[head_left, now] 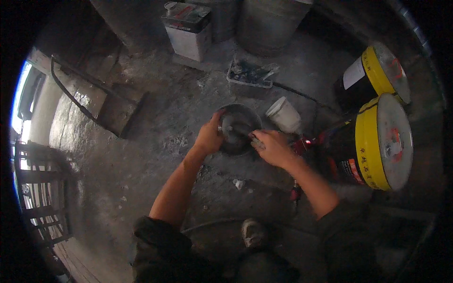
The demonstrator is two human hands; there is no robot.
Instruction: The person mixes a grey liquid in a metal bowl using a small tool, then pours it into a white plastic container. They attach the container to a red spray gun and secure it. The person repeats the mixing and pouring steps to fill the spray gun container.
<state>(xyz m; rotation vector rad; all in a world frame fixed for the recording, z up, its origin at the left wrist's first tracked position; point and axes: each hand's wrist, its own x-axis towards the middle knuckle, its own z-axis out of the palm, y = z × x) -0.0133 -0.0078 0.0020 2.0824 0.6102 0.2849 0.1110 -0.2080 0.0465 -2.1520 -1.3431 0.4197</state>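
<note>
On the floor in front of me stands a dark round bucket (239, 149), with some grey matter inside that I cannot make out well. At its left side, the fingers of my left hand (210, 134) are closed over the rim, and a ring shows on one finger. My right hand (274, 147) is closed at the opposite side around a dark stick-like tool (243, 129) that reaches into the bucket. The tool's kind is unclear in the dim light, and its far end is hard to see.
A white tub (284, 115) lies tilted beside the bucket; behind is a rectangular tray (250, 85). Yellow-banded black pails (370, 141) stand right, near a red-and-black tool (302, 145). A metal can (186, 42) and drums (271, 28) stand behind; a long-handled dustpan (120, 111) is left.
</note>
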